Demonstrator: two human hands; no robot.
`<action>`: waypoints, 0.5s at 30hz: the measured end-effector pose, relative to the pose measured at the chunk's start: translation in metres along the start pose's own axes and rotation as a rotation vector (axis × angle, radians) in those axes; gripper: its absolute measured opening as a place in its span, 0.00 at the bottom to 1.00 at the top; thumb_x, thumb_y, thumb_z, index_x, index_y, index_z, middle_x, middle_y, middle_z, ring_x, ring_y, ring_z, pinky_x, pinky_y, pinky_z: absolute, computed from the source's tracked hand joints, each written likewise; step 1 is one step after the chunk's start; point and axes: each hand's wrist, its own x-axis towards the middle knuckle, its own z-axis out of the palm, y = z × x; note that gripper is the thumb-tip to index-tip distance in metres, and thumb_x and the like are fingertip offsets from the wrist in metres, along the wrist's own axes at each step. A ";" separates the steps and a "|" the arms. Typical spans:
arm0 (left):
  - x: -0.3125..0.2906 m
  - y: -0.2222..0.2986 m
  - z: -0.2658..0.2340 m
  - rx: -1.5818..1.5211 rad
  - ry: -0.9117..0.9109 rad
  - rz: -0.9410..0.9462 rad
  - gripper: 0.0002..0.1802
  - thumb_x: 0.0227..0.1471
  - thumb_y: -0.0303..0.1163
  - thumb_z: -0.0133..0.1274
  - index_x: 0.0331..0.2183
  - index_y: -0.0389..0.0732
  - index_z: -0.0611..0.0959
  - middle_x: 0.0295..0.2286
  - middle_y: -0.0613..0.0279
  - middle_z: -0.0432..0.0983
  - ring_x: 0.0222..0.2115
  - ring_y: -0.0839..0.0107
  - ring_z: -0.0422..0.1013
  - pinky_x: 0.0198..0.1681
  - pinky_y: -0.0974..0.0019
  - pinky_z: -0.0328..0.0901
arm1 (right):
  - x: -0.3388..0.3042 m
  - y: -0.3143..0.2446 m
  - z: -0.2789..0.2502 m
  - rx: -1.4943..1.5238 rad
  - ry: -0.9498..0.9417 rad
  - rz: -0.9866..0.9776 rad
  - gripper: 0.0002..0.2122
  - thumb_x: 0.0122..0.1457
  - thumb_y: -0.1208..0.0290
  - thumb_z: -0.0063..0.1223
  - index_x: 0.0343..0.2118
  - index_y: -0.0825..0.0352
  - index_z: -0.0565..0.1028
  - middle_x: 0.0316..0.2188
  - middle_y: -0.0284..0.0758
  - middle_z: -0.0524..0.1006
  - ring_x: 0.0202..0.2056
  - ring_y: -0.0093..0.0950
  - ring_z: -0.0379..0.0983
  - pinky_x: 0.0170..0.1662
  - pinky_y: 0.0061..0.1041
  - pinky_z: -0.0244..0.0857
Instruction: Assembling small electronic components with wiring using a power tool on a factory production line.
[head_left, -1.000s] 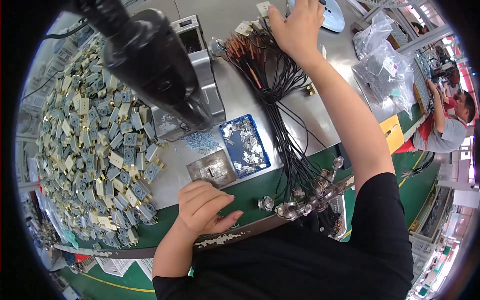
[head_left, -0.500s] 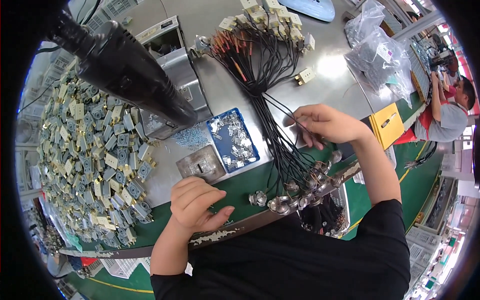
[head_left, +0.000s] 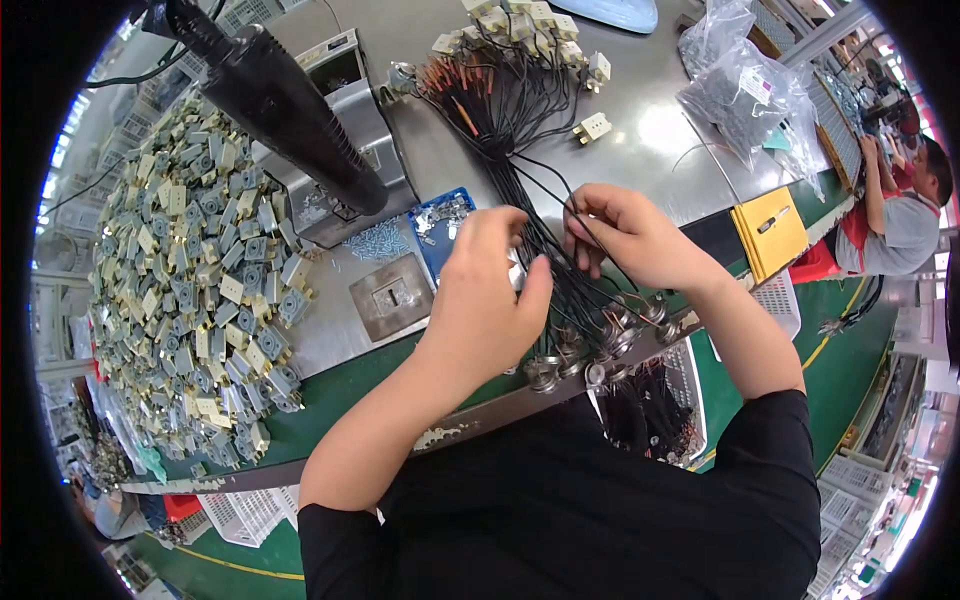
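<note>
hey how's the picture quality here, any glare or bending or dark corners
Head view: strong fisheye, the workbench edge bows and the corners are black; a bright glare patch sits on the metal benchtop; left hand and right hand on the black wire bundle look sharp, as does the pile of small parts.

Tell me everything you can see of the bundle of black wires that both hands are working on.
The bundle of thin black wires runs across the grey metal bench from the far side toward the person. Far ends fan out into orange-sleeved tips and small cream plastic connector blocks. Near ends carry round silvery metal discs hanging over the green bench edge. The left hand and right hand pinch the strands mid-length. It lies loose and slack.
</note>
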 end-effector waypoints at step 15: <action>0.017 0.004 0.001 -1.154 0.152 -0.666 0.28 0.64 0.30 0.51 0.60 0.33 0.63 0.51 0.42 0.74 0.54 0.58 0.71 0.59 0.56 0.66 | 0.000 -0.004 -0.002 0.297 -0.090 -0.114 0.06 0.74 0.71 0.47 0.42 0.69 0.71 0.33 0.32 0.76 0.31 0.19 0.77 0.33 0.20 0.71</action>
